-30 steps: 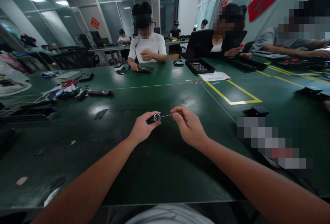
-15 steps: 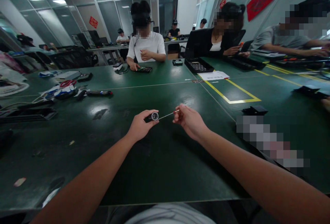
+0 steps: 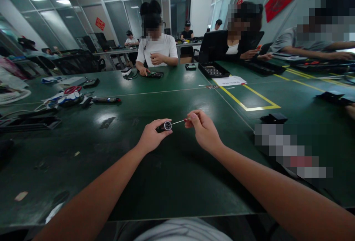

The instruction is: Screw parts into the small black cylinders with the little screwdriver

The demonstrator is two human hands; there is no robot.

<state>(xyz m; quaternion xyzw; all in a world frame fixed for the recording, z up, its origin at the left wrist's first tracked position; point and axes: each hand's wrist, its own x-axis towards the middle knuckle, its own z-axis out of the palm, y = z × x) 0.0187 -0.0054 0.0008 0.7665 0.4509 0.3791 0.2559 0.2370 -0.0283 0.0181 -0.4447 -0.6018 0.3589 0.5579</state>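
Screwdriver, slim, with a thin bright metal shaft and a red handle mostly hidden in the fingers: held above the near middle of the desk, level, its tip meeting the cylinder's end face.

Desk: large, dark green, glossy top with scuffs and light glare; a pale seam line crosses it and yellow tape marks a rectangle towards the far right.

Tray: black, rectangular, shallow, gridded inside, at the far edge before a seated person in dark clothing.

Paper sheet: white, flat, just beside the tray's near side.

Left hand: fingers closed round the cylinder, thumb on top, raised over the desk's near middle.

Right hand: thumb and fingertips pinched together on the screwdriver's handle, just to the right of the left hand.

Black pad: small, flat, matte, near the right edge below the taped rectangle.

Cylinder: small, short, dark body with a round silvery rim facing the camera, gripped in the left hand.
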